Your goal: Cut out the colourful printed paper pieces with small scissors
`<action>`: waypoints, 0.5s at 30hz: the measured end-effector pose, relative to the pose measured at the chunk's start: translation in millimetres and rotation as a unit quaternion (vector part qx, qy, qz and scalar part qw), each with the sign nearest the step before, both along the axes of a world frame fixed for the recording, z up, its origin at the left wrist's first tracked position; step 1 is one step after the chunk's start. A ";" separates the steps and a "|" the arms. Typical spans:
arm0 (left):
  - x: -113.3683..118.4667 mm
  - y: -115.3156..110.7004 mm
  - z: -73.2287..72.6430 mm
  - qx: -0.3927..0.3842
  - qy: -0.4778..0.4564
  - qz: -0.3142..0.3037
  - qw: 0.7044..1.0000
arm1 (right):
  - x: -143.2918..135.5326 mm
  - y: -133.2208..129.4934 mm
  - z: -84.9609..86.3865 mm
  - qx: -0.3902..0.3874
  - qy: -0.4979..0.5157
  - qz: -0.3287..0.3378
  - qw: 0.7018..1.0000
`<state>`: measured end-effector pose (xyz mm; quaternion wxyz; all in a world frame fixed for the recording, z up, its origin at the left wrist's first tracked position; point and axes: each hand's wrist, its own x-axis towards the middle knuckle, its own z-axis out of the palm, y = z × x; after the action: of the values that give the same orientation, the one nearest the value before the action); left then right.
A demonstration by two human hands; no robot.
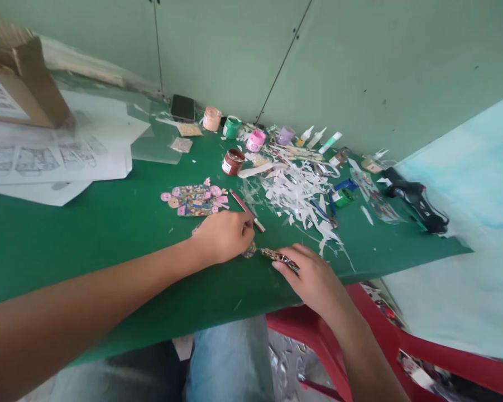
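My left hand [226, 237] is closed, its fingers curled at the edge of a small round patterned piece [249, 250] low over the green table. My right hand [307, 271] grips a shiny metal hand tool [281, 258], perhaps pliers or a hole punch; its exact kind is unclear. The tool's tip points left, close to the patterned piece. Just beyond my left hand lies a dark pink pen [243, 204] with a white end. Farther left sits a group of colourful patterned cut-out pieces [196, 199] with pink round parts.
White paper scraps [295, 190] are heaped right of centre. Paint jars [233, 162], glue bottles [317, 137] and a black tray [183, 108] stand toward the wall. Printed sheets [58, 156] and a cardboard box [25, 95] occupy the left. A black device [418, 204] rests far right; a red chair [385, 329] stands below.
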<state>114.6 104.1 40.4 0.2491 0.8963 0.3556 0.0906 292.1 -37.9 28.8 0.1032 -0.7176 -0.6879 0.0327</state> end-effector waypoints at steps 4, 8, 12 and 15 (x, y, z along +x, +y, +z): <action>-1.0 3.7 -2.7 -0.026 -0.026 -0.016 0.999 | -2.5 0.8 -1.9 0.022 0.026 0.002 0.999; -0.6 6.4 -8.4 -0.052 -0.044 -0.006 0.998 | -4.8 0.0 -6.6 0.069 0.049 0.010 0.996; 0.1 7.8 -10.6 -0.051 -0.054 -0.011 0.997 | -6.7 -2.2 -9.2 0.084 0.043 0.001 0.996; 0.0 8.6 -11.4 -0.049 -0.053 -0.018 0.997 | -6.5 -2.6 -10.1 0.082 0.045 -0.006 0.996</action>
<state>114.6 112.7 29.1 0.3130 0.8831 0.3298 0.1157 285.6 -40.5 18.7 0.1929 -0.7084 -0.6789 0.0075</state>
